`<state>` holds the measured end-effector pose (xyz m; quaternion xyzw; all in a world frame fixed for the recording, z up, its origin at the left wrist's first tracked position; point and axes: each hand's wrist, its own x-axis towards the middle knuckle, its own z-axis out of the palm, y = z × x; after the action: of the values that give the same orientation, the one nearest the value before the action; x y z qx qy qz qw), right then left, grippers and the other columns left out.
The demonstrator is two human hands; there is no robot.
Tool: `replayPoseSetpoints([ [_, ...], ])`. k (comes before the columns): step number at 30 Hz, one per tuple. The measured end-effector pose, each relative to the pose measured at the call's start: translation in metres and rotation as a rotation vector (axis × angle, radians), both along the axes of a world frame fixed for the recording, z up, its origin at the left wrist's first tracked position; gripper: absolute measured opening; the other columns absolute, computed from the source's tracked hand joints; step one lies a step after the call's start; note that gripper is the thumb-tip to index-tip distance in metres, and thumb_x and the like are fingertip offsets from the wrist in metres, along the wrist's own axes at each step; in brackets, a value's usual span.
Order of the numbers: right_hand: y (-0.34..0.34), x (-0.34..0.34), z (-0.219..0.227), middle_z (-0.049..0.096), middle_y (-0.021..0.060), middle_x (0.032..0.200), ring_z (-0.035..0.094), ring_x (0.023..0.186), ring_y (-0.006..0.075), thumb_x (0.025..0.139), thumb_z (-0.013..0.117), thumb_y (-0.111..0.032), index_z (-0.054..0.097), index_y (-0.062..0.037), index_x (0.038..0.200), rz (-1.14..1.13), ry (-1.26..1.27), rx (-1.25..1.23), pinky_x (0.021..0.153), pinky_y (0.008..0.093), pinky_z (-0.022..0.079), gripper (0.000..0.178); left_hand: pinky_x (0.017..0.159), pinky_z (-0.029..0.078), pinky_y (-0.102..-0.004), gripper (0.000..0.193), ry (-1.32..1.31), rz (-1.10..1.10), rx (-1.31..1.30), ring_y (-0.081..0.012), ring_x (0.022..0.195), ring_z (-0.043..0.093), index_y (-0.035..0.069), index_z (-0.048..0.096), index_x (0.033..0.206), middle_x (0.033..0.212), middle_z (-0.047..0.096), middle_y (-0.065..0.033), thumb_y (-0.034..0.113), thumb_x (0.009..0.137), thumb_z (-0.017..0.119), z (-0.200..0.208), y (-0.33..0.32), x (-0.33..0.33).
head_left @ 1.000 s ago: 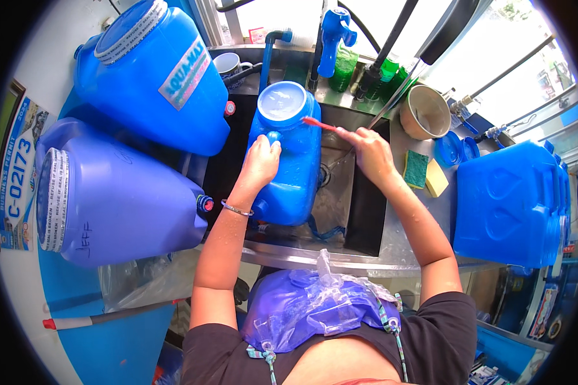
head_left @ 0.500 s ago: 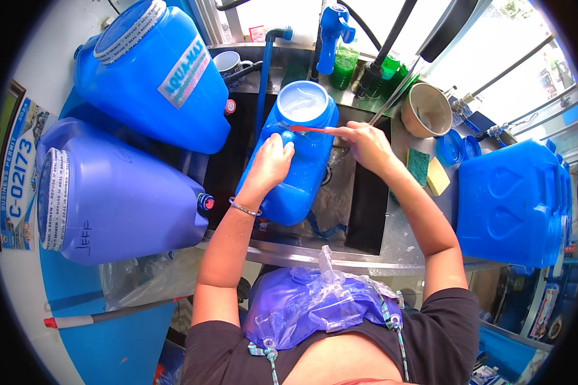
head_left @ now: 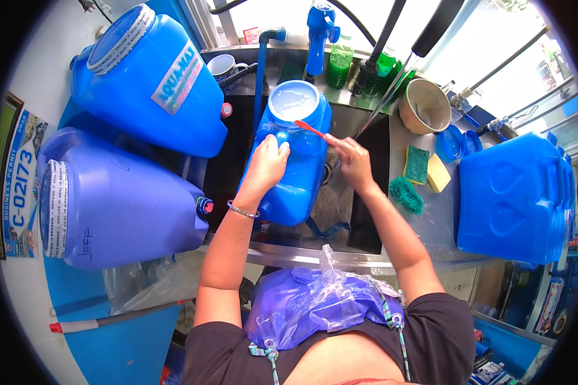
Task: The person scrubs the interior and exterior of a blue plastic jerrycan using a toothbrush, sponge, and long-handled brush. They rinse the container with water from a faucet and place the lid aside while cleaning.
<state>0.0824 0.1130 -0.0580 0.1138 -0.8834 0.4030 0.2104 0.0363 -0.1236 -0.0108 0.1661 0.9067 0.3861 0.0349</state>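
Observation:
A blue plastic water jug point(head_left: 302, 176) leans in the sink, its wide round mouth uncovered and turned up toward the far side. My left hand point(head_left: 269, 164) is closed round the handle on the jug's top left. My right hand point(head_left: 351, 160) pinches a thin red stick that looks like a toothbrush point(head_left: 310, 129). Its tip lies just below the jug's neck, over the shoulder; I cannot tell whether it touches. A small capped spout sits low on the jug's left side, close to my left wrist.
Two large jugs, blue point(head_left: 157, 83) and violet point(head_left: 128, 199), stand at left; another blue jug point(head_left: 510, 199) is at right. Sponges point(head_left: 438, 173), a green scrubber point(head_left: 406, 195) and a beige pot point(head_left: 425, 106) lie right of the sink point(head_left: 369, 212). A blue pump head point(head_left: 320, 38) rises behind.
My right hand has drawn down and toward me, and the red toothbrush has gone from nearly level to slanting. The green scrubber that my forearm covered now shows. My left hand keeps its grip.

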Motion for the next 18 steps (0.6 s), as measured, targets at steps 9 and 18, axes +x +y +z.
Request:
replayPoseSetpoints([
  [9, -0.062, 0.022, -0.012, 0.071, 0.0108, 0.116, 0.062, 0.075, 0.0094, 0.091, 0.057, 0.003, 0.065, -0.0096, 0.128, -0.006, 0.023, -0.222, 0.074, 0.0248, 0.052, 0.039, 0.08, 0.049, -0.0525, 0.034, 0.032, 0.093, -0.014, -0.0498, 0.09, 0.06, -0.008, 0.052, 0.093, 0.091, 0.061, -0.0335, 0.025, 0.097, 0.053, -0.003, -0.007, -0.001],
  [18, -0.033, 0.029, 0.017, 0.07, 0.0078, 0.093, 0.065, 0.077, 0.0279, 0.082, 0.061, 0.004, 0.07, -0.0172, 0.117, -0.266, -0.15, 0.119, 0.07, 0.0372, 0.055, 0.042, 0.079, 0.048, -0.0534, 0.033, 0.036, 0.054, -0.03, -0.0495, 0.089, 0.06, -0.007, 0.051, 0.093, 0.091, 0.061, -0.0326, 0.025, 0.096, 0.055, -0.001, -0.004, 0.0],
])
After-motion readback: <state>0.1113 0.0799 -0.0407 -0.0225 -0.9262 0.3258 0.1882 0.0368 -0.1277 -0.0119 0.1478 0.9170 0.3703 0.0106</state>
